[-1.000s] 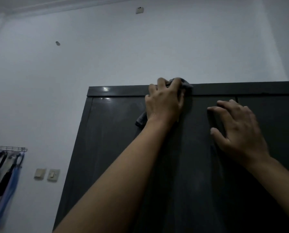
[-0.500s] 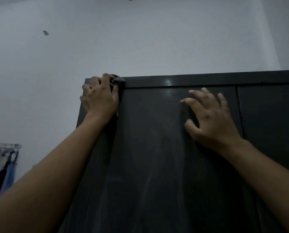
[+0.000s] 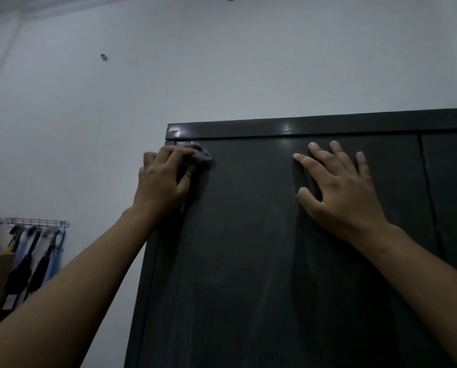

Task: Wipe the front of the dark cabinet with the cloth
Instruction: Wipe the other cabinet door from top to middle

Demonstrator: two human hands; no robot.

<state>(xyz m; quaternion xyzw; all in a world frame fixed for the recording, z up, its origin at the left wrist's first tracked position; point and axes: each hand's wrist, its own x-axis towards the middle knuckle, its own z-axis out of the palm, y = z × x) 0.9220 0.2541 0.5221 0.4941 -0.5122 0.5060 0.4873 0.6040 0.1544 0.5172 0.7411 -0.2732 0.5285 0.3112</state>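
Your left hand (image 3: 163, 181) has fingers bunched round the cloth (image 3: 200, 156) at the 11 o'clock corner of the dark cabinet (image 3: 248, 261), right hand (image 3: 338, 189) flat and open at 3 o'clock from it. That wad's small, so you could slip off the edge or miss patches.

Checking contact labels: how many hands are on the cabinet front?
2. The left hand grips the cloth against the cabinet at its upper left corner; the right hand rests flat, fingers spread, further right on the same door.
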